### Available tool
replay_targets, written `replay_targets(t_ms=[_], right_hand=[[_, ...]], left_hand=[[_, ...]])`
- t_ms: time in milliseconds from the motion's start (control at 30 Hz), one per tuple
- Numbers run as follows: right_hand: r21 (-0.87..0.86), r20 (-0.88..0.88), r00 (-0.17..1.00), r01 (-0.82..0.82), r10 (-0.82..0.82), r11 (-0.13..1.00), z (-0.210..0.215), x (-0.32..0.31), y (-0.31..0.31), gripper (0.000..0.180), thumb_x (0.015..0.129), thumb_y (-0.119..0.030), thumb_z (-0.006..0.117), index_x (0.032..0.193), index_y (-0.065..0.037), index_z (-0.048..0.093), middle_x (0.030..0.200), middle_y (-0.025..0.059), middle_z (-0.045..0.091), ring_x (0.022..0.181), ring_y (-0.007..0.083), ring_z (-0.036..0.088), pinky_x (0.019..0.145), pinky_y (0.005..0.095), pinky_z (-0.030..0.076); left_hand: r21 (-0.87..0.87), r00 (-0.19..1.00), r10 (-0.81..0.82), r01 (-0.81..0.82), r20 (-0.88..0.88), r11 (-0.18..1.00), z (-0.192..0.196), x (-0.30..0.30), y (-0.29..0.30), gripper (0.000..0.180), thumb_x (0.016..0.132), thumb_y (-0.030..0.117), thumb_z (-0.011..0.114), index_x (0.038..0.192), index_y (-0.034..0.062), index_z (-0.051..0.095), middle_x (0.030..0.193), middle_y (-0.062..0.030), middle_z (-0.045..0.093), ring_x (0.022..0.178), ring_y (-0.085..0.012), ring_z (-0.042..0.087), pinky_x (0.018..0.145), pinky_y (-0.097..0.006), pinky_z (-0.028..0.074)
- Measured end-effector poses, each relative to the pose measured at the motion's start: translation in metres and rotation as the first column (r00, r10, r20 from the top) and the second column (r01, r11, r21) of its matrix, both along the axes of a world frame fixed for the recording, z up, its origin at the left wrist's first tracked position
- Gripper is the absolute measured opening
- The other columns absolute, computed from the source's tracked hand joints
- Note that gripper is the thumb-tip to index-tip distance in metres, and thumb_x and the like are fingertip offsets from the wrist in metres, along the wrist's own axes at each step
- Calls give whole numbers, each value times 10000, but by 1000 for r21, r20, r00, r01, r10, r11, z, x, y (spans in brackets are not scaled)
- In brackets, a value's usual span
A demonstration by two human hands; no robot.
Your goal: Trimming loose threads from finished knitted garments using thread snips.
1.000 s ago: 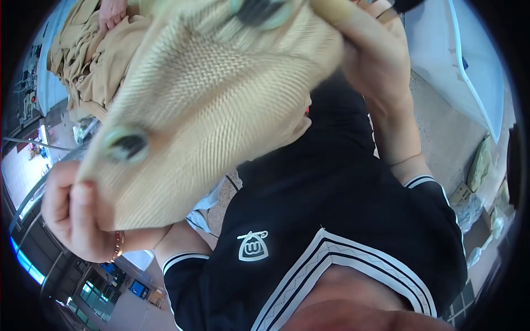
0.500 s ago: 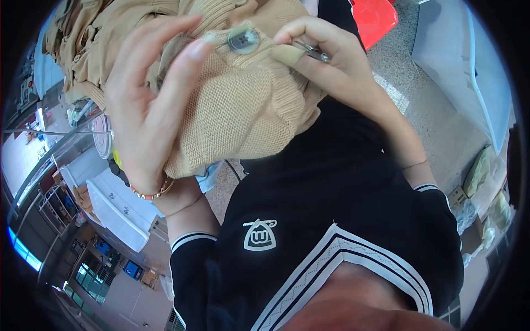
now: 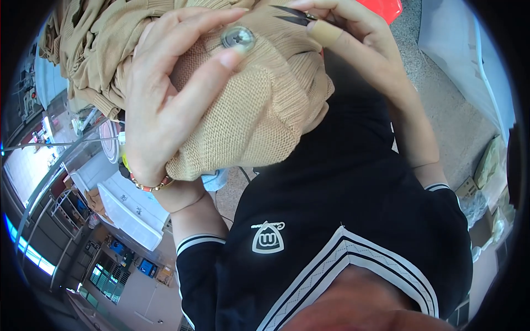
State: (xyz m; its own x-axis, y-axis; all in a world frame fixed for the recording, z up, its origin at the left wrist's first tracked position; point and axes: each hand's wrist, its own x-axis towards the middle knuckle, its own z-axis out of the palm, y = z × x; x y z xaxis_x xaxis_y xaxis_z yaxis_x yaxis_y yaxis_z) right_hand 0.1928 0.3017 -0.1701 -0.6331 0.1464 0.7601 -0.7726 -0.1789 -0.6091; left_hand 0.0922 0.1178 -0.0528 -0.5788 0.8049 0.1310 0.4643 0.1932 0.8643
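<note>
My left hand (image 3: 171,94) grips a beige knitted garment (image 3: 259,116), bunched up close to the camera. Its fingers spread around a large grey button (image 3: 238,37) sewn on the knit, with a fingertip just below the button. My right hand (image 3: 353,44) pinches small dark thread snips (image 3: 292,14), their pointed blades resting on the knit just right of the button. A tan bandage wraps one right finger. A beaded bracelet sits on my left wrist.
More beige knitwear (image 3: 88,49) is piled at the upper left. A white plastic bin (image 3: 130,207) and metal racks lie at the left. A red object (image 3: 383,6) shows at the top, a white surface (image 3: 469,60) at the right, and cardboard boxes (image 3: 486,182) on the speckled floor.
The garment was stretched wide between both hands; now it is bunched in my left hand around one button. My right hand has brought the snips beside that button.
</note>
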Motion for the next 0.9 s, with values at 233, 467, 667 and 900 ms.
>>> replay_targets(t_ms=[233,467,667,900], right_hand=[[63,779,609,159,-148,985,38,28,-8,308,958,-101,651,1246,3,620,1072,21,649,953,69,582,814,210,470],[261,47,961,252,-273,932,10,-8,-7,342,929,-80,674,1255,12,626,1073,102,683,987,154,634,863,272,495],[377,-21,934,337,-356,863,5,-16,-10,331,900,-70,702,1214,20,652,1047,115,682,957,178,645,834,273,503],[320,505,807,154,-306,935,41,-1,-15,310,891,-80,714,1189,-5,675,959,91,664,863,160,621,754,266,492]], left_hand=[[-153,993,-84,70,-82,986,0,-20,-4,191,823,4,719,1009,10,762,1004,-95,655,997,-166,594,892,-262,427],[-54,985,31,-41,-172,998,-7,-21,-6,126,846,-3,713,961,-3,766,939,-101,679,895,-148,615,802,-237,459],[47,954,105,-95,-280,994,-17,-24,-7,78,819,-4,748,896,1,763,896,-84,693,835,-135,627,750,-238,479],[139,966,102,-70,-238,988,-23,-29,-6,67,801,-2,775,860,-4,745,903,-76,694,823,-129,624,726,-230,476]])
